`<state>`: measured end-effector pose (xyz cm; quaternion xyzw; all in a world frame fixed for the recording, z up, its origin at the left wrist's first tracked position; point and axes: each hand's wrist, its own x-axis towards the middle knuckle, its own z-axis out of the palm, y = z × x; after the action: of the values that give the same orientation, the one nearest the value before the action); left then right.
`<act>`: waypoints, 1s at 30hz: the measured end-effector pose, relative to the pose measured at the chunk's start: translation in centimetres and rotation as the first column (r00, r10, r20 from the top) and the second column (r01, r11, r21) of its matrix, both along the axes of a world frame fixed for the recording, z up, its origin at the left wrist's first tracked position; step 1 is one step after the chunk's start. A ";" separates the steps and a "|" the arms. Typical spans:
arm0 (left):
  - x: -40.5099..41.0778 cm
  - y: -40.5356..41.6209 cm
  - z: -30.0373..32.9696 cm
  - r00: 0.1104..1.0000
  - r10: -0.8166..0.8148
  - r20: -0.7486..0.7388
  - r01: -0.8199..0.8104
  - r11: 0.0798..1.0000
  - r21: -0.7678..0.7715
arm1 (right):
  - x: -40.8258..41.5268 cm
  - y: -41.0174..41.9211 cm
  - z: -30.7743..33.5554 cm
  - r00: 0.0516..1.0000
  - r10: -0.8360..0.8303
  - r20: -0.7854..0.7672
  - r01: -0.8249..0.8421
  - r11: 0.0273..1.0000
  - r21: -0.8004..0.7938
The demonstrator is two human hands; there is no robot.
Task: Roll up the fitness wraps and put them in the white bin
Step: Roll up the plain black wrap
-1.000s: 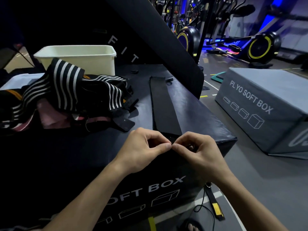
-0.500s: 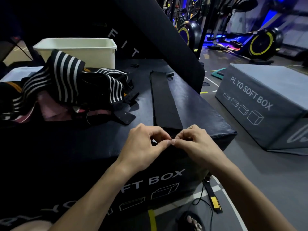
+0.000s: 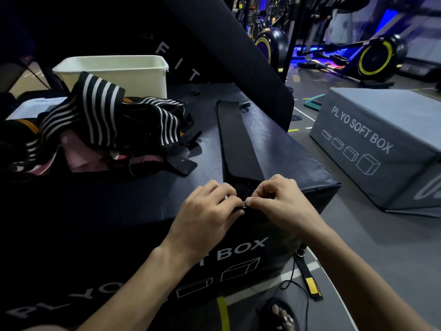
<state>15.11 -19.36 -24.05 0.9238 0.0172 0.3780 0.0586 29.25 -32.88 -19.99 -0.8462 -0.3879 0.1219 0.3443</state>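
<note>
Two hands, left hand [image 3: 210,211] and right hand [image 3: 281,201], pinch with curled fingers the near end of a black wrap [image 3: 236,142] stretching away across a dark plyo box [image 3: 143,211].

Bare forearms [image 3: 133,283], no sleeves, sandalled foot [image 3: 280,316].

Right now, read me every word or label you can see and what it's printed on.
"PL YO SOFT BOX": side of the grey box on the floor.
"T BOX", with "YO" further left: front of the dark box, partly hidden by the arms.
"F I T": black slanted pad.
</note>
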 end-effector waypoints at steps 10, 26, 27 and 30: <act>0.1 -0.1 0.0 0.999 0.031 -0.019 -0.030 0.997 0.072 | -0.2 -0.7 -1.5 0.989 0.023 0.144 -0.048 0.983 0.177; 1.3 1.8 4.1 0.925 -0.047 -0.378 -0.171 0.836 -0.521 | 1.1 -1.0 -1.9 0.885 0.150 0.441 -0.212 0.973 0.094; 1.5 1.9 4.3 0.918 -0.052 -0.394 -0.187 0.818 -0.544 | 1.1 -0.8 -1.8 0.887 0.149 0.437 -0.202 0.976 0.077; 1.8 1.9 4.6 0.919 -0.054 -0.391 -0.217 0.759 -0.614 | 1.3 -0.3 -1.6 0.892 0.147 0.428 -0.180 0.983 0.035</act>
<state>16.90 -17.50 -19.47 0.9004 0.1984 0.1620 0.3518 30.56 -33.21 -21.58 -0.8035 -0.5274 -0.0505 0.2715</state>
